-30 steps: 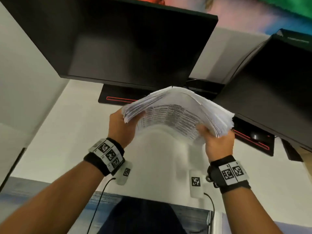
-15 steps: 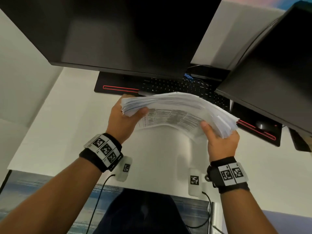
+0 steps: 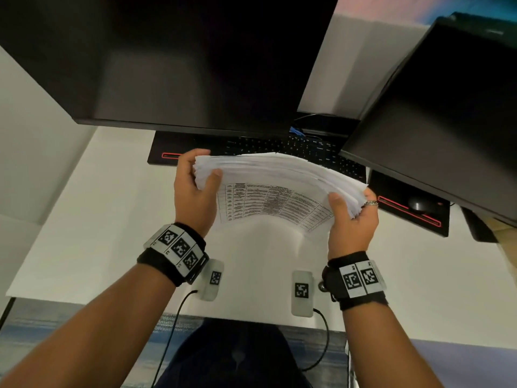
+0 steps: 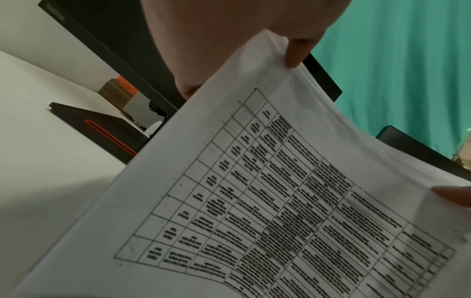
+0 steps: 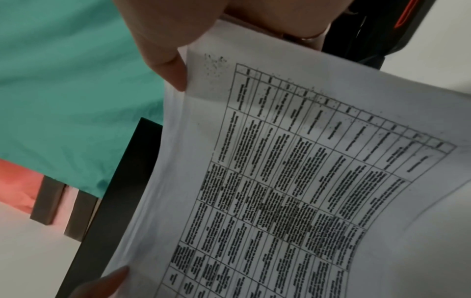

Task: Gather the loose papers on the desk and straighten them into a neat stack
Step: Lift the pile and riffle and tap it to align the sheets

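Above the white desk (image 3: 84,225), before two dark monitors, the thick sheaf of white printed papers (image 3: 279,175) hung bowed, its ends pinched by the left hand (image 3: 195,189) and right hand (image 3: 349,219). Loosening both grips slightly while tapping the lower edge on the desk would likely square it.

A thick stack of papers (image 3: 279,175) is gripped at both ends, left hand (image 3: 195,189) at 9 o'clock, right hand (image 3: 352,222) at 4 o'clock, above the white desk (image 3: 84,219). Keyboard (image 3: 279,147) lies at 12 o'clock.
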